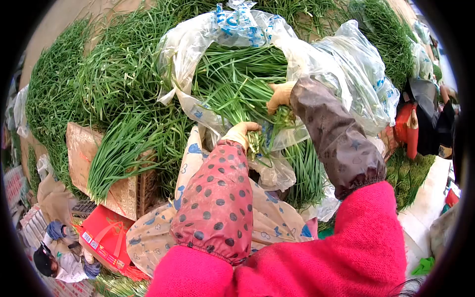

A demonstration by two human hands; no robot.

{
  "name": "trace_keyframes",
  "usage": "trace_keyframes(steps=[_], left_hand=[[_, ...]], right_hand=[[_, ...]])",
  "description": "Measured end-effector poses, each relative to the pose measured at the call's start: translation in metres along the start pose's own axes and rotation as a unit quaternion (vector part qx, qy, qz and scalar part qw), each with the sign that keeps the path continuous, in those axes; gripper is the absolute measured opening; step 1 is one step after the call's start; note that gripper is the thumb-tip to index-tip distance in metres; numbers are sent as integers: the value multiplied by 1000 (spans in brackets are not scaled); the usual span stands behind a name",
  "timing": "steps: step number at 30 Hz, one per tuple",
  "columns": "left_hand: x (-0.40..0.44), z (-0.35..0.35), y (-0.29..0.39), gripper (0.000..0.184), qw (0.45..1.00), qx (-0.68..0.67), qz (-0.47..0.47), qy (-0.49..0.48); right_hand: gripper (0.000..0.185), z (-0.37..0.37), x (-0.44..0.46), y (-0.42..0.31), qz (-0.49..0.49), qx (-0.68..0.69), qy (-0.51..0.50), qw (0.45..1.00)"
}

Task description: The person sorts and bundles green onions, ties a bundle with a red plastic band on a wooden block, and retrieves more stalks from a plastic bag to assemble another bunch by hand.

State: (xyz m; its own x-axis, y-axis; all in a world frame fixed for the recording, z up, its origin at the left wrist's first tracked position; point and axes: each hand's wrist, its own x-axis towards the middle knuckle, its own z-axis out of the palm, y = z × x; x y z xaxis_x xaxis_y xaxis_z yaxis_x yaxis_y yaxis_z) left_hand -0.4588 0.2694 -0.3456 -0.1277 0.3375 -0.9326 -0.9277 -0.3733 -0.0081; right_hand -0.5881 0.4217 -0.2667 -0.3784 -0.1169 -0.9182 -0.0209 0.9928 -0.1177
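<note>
Both of my hands wear pale gloves and are at the near side of an open clear plastic bag (185, 47) filled with long green stalks (242, 64). My left hand (241, 133) is closed round the pale root ends of a bunch of stalks (255, 143). Just up and to the right, my right hand (280, 97) curls over the stalks at the bag's right side, its fingers wrapped on them. The leaves of the bunch point up and left into the bag. Part of each hand is hidden by leaves or by its sleeve cover.
A loose bunch of greens (121, 153) lies on a wooden crate (81, 153) at the left, with a red box (106, 232) below it. Big heaps of greens (118, 64) lie behind. A second filled bag (346, 59) stands at the right. People are at the lower left and far right.
</note>
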Motion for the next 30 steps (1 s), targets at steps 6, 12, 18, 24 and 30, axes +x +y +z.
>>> trace_keyframes(steps=[6, 12, 18, 24, 30], left_hand=[[28, -5, 0, 17, 997, -46, 3, -62], [27, -8, 1, 13, 995, -72, -2, -72], [27, -25, 2, 22, 904, 403, 143, 9], [85, -28, 5, 30, 757, 652, -10, 37], [20, -4, 15, 25, 772, 630, 66, 49]], right_hand=[[130, 38, -16, -17, 12, 106, -14, 994], [121, 47, -5, -5, -13, 153, 13, 988], [88, 7, -36, -26, -18, -160, 90, 983], [72, -34, -108, -43, -118, -307, 177, 928], [57, -55, -178, -57, -105, -297, 233, 920]])
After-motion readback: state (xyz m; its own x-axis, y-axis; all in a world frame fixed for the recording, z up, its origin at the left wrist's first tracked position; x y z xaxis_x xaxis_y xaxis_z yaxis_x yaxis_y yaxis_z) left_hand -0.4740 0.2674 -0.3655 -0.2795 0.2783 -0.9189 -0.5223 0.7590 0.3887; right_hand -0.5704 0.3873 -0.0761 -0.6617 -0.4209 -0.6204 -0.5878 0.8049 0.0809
